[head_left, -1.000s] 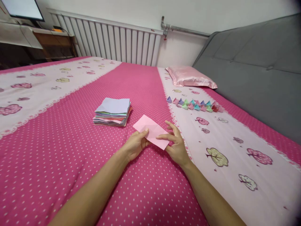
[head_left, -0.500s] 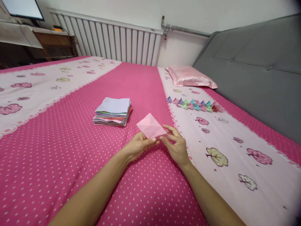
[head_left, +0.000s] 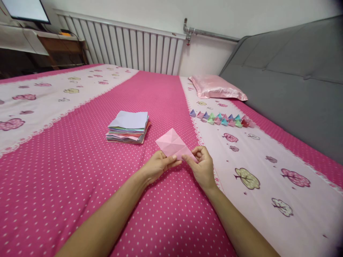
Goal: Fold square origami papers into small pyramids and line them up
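A creased pink sheet of origami paper is held above the bed, one corner pointing away from me. My left hand pinches its near left edge, thumb on top and fingers beneath. On the near right side, my right hand grips the paper between thumb and curled fingers. The two thumbs are close together at the near edge, where a strip looks folded over. To the left lies a stack of coloured paper squares, a pale lilac one on top. Several small folded paper pieces stand in two rows at the right.
The bed has a pink dotted cover with pale printed bands. A pink satin pillow lies before the grey headboard. A white radiator runs along the wall. A desk with a monitor stands at the far left.
My right fingers have curled in around the paper's right side, and its right corner now extends further right. My left hand has barely moved.
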### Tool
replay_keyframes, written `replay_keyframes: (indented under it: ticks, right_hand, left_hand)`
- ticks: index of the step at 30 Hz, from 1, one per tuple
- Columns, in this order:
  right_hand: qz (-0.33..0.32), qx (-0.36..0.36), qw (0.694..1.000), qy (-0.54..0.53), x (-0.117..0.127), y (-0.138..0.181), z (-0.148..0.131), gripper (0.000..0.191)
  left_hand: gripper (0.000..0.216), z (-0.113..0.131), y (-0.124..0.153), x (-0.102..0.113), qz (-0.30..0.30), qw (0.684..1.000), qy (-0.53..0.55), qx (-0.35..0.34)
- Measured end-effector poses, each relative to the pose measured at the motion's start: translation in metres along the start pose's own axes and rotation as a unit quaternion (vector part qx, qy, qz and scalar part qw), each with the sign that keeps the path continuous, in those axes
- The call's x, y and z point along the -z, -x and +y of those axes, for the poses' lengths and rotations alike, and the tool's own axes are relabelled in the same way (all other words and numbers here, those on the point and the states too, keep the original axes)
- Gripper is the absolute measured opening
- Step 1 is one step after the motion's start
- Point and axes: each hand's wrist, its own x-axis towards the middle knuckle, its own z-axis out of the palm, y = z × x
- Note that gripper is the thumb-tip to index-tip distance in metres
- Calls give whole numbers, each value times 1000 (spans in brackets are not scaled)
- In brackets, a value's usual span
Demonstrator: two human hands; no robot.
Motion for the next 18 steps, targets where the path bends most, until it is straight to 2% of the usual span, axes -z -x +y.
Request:
replay_keyframes:
  ticks: [5,9,13,18]
  right_hand:
    - [-26,-46,997,-57,-1,-1,0,32]
    - [-12,-58,995,-81,1,-2,1,30]
    - [-11,-81,990,-111,1,-1,0,31]
    - [-110,-107,977,-151,-5,4,-1,20]
  left_hand:
    - [22,0,-1,-1,24,999,-38,-10]
    - [27,-2,-3,2,54,991,-118,-19]
    - [31,-3,-3,3,54,990,-131,-15]
    - [29,-1,-2,2,40,991,-124,-45]
